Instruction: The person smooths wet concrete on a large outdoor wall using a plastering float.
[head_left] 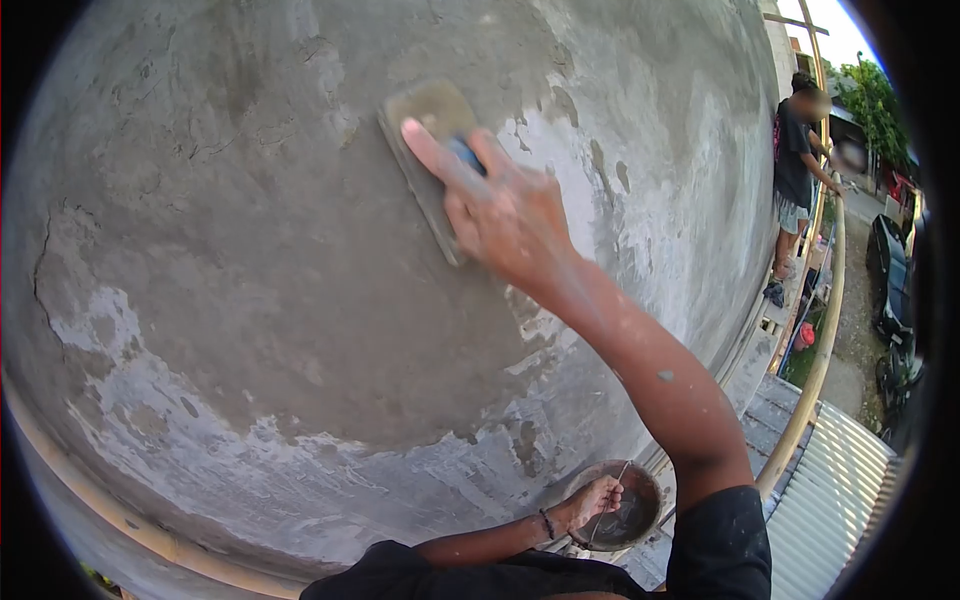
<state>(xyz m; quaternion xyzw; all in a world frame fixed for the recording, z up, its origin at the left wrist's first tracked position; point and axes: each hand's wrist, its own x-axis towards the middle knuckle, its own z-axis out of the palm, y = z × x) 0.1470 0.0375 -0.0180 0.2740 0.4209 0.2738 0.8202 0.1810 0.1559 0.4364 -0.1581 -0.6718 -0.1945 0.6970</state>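
Right hand (510, 215): fingers grip rectangular float (435, 100) on patchy grey plaster (300, 340). Left hand (594, 502): fingers hold round bucket's (643, 512) thin handle (623, 471).

I see bright, diffuse daylight | sky (850, 35) overexposed at upper right | wall (300, 220) evenly lit, shadows soft | right hand (510, 215) motion-blurred | my view bows, fisheye-style, with black vignetting at the edges | faint haze over the distant street
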